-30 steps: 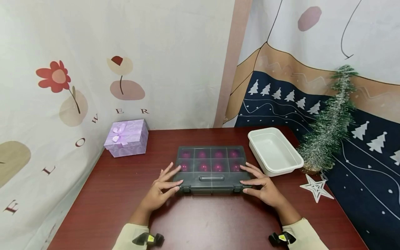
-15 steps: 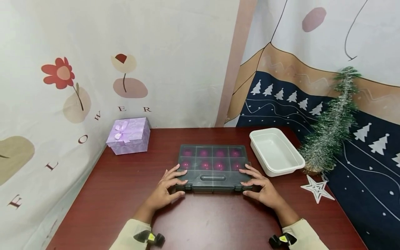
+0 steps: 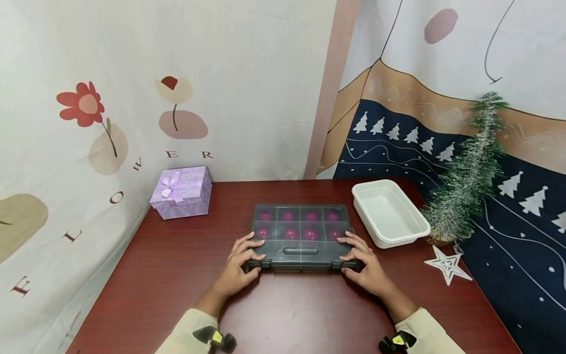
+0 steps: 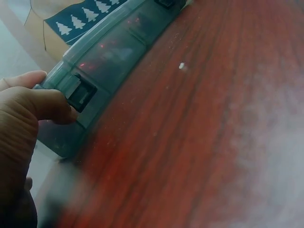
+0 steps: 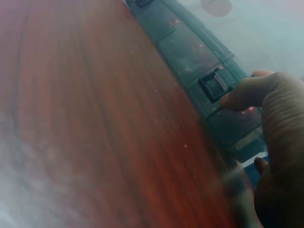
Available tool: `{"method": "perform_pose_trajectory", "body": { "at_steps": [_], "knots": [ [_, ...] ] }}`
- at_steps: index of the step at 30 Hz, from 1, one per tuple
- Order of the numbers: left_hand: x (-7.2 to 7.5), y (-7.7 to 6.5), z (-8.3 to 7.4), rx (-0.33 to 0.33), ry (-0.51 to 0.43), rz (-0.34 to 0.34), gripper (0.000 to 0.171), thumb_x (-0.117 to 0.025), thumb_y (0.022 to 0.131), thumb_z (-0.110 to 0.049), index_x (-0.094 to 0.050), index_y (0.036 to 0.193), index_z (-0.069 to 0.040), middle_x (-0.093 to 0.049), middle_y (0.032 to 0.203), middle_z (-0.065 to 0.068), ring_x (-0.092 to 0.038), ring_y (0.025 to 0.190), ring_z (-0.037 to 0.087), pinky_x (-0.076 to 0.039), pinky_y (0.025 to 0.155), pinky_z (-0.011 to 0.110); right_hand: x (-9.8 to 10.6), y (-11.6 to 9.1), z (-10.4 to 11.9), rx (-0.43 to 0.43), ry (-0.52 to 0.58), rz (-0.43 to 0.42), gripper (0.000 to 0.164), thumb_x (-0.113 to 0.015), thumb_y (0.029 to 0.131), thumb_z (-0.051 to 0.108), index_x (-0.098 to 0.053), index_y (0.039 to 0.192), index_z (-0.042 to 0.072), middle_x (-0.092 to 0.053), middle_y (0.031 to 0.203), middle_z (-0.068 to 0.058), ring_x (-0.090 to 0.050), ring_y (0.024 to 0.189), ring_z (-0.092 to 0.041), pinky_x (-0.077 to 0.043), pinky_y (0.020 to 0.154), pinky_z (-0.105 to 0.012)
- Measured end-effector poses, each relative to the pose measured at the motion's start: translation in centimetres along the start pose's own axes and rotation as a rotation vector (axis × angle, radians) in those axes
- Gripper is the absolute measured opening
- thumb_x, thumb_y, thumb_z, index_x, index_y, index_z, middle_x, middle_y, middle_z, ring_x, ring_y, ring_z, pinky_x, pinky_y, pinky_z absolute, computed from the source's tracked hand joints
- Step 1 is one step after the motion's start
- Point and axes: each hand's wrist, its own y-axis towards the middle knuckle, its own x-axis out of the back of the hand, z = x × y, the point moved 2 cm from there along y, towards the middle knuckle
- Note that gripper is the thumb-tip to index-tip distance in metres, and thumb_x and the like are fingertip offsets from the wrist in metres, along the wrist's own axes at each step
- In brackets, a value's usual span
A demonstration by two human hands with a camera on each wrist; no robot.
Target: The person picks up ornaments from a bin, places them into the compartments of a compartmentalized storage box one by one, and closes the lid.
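A dark translucent compartment box [image 3: 300, 250] lies on the table with its lid down and its long front side toward me. Several pinkish-purple balls [image 3: 311, 234] show through the lid in its compartments. At the front left corner my left hand [image 3: 239, 265] grips the box, fingers on the lid and thumb at the front. My right hand [image 3: 364, 265] holds the opposite corner the same way. In the left wrist view, the thumb rests beside a black latch [image 4: 81, 92]. The right wrist view has that thumb at the edge of the other latch [image 5: 216, 84].
A white plastic tub [image 3: 391, 214] stands right of the box. Beyond it are a frosted miniature Christmas tree [image 3: 468, 182] and a white star ornament [image 3: 448, 265]. A lilac gift box [image 3: 181, 194] with a bow sits at the back left, near the printed curtain.
Both thumbs have moved up against the box's front by the latches. The left hand has shifted slightly inward. The box stays in place on the table, and the view has swayed a little.
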Motion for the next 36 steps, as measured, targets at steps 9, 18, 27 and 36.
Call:
{"method": "perform_pose_trajectory", "body": {
  "at_steps": [9, 18, 27, 36],
  "knots": [
    [0.3, 0.1, -0.1, 0.001, 0.033, 0.017, 0.041, -0.089, 0.074, 0.01, -0.08, 0.105, -0.015, -0.072, 0.14, 0.017, -0.049, 0.152, 0.041, -0.015, 0.136, 0.031, -0.4, 0.1, -0.1, 0.035, 0.012, -0.008, 0.051, -0.086, 0.06, -0.023, -0.074, 0.096, 0.011, -0.068, 0.136, -0.032, -0.044, 0.158, -0.025, -0.024, 0.134, -0.024],
    [0.4, 0.0, 0.0, 0.033, 0.036, 0.044, 0.042, -0.095, 0.072, 0.002, -0.08, 0.106, -0.016, -0.071, 0.142, 0.016, -0.045, 0.157, 0.032, -0.024, 0.119, 0.086, -0.3, 0.1, -0.1, 0.03, 0.015, 0.003, 0.052, -0.093, 0.059, -0.021, -0.074, 0.097, 0.01, -0.067, 0.137, -0.033, -0.043, 0.159, -0.022, -0.024, 0.133, -0.022],
    [-0.1, -1.2, 3.5, -0.066, -0.028, 0.058, 0.038, -0.095, 0.082, -0.026, -0.08, 0.117, -0.02, -0.067, 0.153, 0.005, -0.039, 0.162, 0.033, -0.016, 0.136, 0.028, 0.0, 0.0, -0.3, 0.016, 0.0, 0.031, 0.055, -0.095, 0.057, -0.02, -0.074, 0.098, 0.009, -0.066, 0.139, -0.031, -0.04, 0.16, -0.02, -0.023, 0.133, -0.019],
    [0.3, -0.4, 1.8, -0.069, -0.008, 0.055, 0.046, -0.099, 0.073, -0.013, -0.08, 0.114, -0.015, -0.069, 0.147, 0.014, -0.04, 0.161, 0.032, -0.017, 0.135, 0.025, -0.5, 0.0, 0.0, -0.004, -0.05, -0.004, 0.061, -0.091, 0.057, -0.023, -0.076, 0.104, 0.013, -0.067, 0.14, -0.027, -0.043, 0.158, -0.026, -0.018, 0.128, -0.024]
  ]
}}
